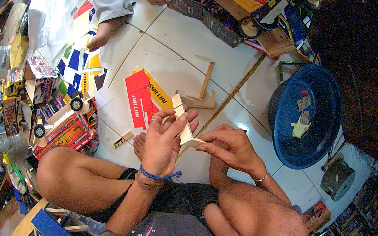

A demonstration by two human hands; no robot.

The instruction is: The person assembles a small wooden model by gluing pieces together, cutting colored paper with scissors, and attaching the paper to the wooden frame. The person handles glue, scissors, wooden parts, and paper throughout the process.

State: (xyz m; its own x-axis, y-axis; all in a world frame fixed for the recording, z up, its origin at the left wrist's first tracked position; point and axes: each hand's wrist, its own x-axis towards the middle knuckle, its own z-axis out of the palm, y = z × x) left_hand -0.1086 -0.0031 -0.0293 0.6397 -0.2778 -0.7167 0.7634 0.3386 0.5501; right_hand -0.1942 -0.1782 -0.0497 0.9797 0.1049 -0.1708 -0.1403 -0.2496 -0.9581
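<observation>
Pale, thin wooden pieces joined at an angle make up a small wooden part [187,131], held up between my two hands above my lap. My left hand [162,136] grips its long side, with the thumb in front and the fingers behind. My right hand [233,147] pinches the lower end piece between thumb and fingers. Just beyond, on the tiled floor, lie red sticker sheets [135,101] partly over a yellow one [159,94]. Right of these rest a thin wooden strip [207,80] and a flat wooden offcut [203,102].
A blue basin [288,109] with paper scraps inside stands at the right, near a dark cylinder [337,179]. Toy trucks [70,131] crowd the left, beside coloured sticker pieces [75,67]. Another person's foot [106,33] and a larger wooden toy truck [241,10] are at the far side.
</observation>
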